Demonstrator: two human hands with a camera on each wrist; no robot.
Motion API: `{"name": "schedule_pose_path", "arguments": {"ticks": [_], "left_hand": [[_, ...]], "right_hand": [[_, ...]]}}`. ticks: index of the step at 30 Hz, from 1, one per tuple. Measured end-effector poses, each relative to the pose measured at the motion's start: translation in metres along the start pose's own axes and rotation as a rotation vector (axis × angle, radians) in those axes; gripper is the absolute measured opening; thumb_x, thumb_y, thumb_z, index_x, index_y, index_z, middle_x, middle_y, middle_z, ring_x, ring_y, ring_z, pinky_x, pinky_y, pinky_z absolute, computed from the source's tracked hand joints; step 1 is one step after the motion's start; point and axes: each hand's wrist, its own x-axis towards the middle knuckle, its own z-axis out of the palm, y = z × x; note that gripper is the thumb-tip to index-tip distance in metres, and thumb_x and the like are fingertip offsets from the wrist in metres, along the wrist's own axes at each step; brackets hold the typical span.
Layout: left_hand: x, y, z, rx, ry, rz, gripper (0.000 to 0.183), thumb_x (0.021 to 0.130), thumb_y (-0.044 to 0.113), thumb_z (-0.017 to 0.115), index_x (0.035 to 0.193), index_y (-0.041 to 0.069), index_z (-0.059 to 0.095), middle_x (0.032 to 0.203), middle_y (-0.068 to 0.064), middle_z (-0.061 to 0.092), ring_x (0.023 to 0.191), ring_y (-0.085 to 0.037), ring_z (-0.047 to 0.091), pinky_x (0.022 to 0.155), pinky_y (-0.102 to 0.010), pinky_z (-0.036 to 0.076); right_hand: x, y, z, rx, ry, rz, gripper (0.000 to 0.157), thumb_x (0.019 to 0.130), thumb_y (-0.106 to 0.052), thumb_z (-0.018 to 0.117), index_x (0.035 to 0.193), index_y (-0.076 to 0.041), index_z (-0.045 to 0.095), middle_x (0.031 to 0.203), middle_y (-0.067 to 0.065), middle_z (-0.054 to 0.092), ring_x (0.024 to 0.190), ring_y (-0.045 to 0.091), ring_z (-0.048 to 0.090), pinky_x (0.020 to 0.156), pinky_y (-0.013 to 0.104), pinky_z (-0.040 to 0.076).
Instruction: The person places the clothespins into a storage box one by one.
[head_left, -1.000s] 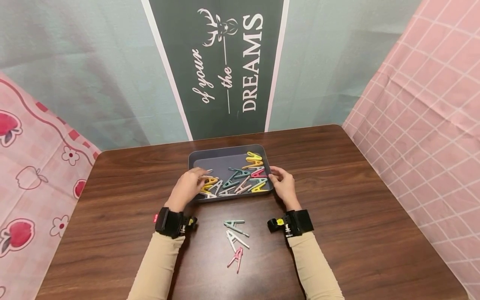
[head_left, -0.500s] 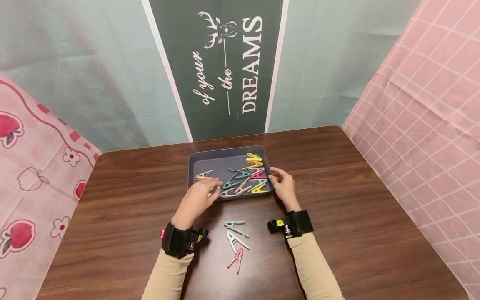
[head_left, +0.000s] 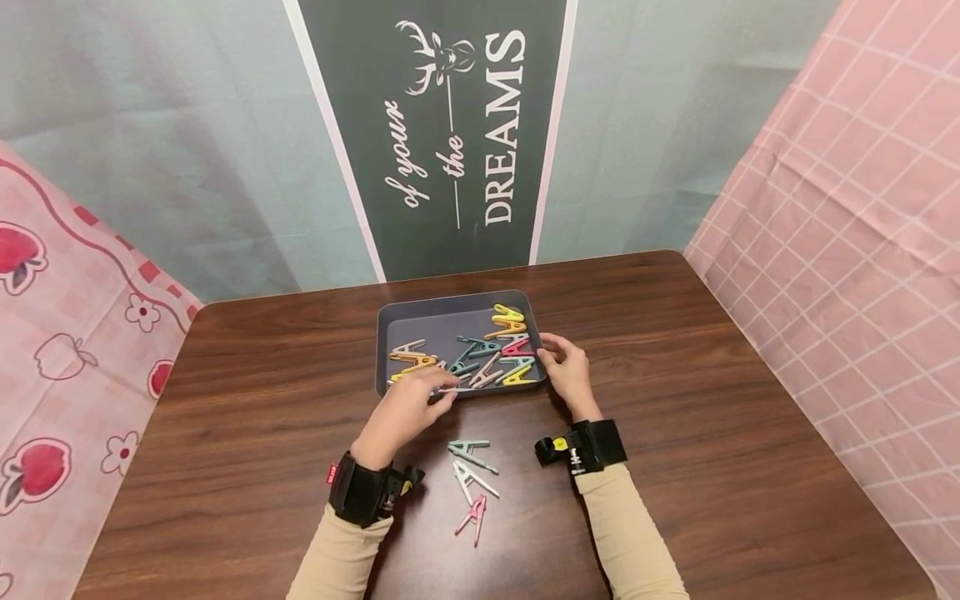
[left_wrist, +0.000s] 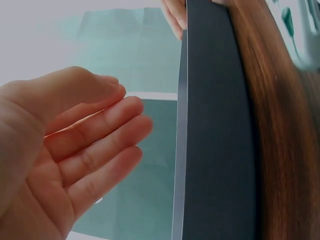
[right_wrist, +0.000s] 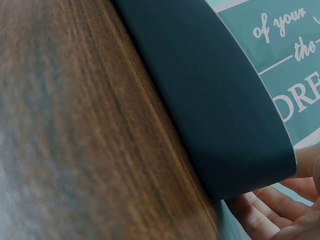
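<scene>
A dark grey tray (head_left: 431, 325) holds many-coloured clothespins (head_left: 483, 348). Over its front wall reaches my left hand (head_left: 405, 406), hiding some clothespins at the front left. In the left wrist view that hand (left_wrist: 95, 137) shows loosely bent fingers with nothing between them, beside the tray wall (left_wrist: 215, 125). My right hand (head_left: 570, 372) grips the tray's right rim near the front corner. The right wrist view shows its fingers (right_wrist: 265, 212) behind the tray's corner. In front of the tray lie a green clothespin (head_left: 459, 449), a white one (head_left: 460, 473) and a pink one (head_left: 477, 505).
The tray stands on a brown wooden table (head_left: 697, 417), towards its far edge. A green and grey printed cloth (head_left: 465, 167) hangs behind. Pink cloths hang at the left (head_left: 82, 375) and right (head_left: 862, 208). Each wrist wears a black strap (head_left: 606, 442).
My left hand has moved right and towards me, from the tray's left end to its front wall, uncovering orange and pink clothespins. The right hand and the three loose clothespins stay put.
</scene>
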Motion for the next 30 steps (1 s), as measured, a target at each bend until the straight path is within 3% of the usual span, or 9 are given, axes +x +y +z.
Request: {"name": "schedule_pose_path", "arguments": {"ticks": [10,20,30], "left_hand": [[0.000,0.012,0.007,-0.008,-0.120,0.053,0.022,0.087,0.016,0.069,0.108,0.009,0.071,0.105,-0.005,0.074,0.101,-0.020,0.069,0.090,-0.036,0.055],[0.000,0.019,0.019,-0.042,-0.334,-0.005,0.025,0.086,0.019,0.071,0.109,0.008,0.071,0.106,-0.005,0.074,0.097,-0.019,0.069,0.087,-0.035,0.055],[-0.002,0.017,0.030,-0.029,-0.377,0.007,0.016,0.081,0.016,0.074,0.096,0.009,0.074,0.090,0.000,0.075,0.081,-0.011,0.067,0.074,-0.027,0.054]], "right_hand": [[0.001,0.000,0.001,0.006,0.005,-0.010,0.032,0.094,-0.009,0.058,0.126,-0.007,0.062,0.126,0.020,0.065,0.113,0.032,0.064,0.088,0.035,0.050],[0.002,0.004,0.003,0.052,0.033,-0.051,0.031,0.092,-0.005,0.061,0.122,-0.003,0.064,0.118,0.024,0.068,0.106,0.035,0.067,0.067,0.006,0.041],[0.001,0.001,0.001,0.020,0.033,-0.046,0.032,0.092,-0.005,0.061,0.123,-0.004,0.064,0.116,0.025,0.068,0.106,0.035,0.067,0.073,0.015,0.046]]}}
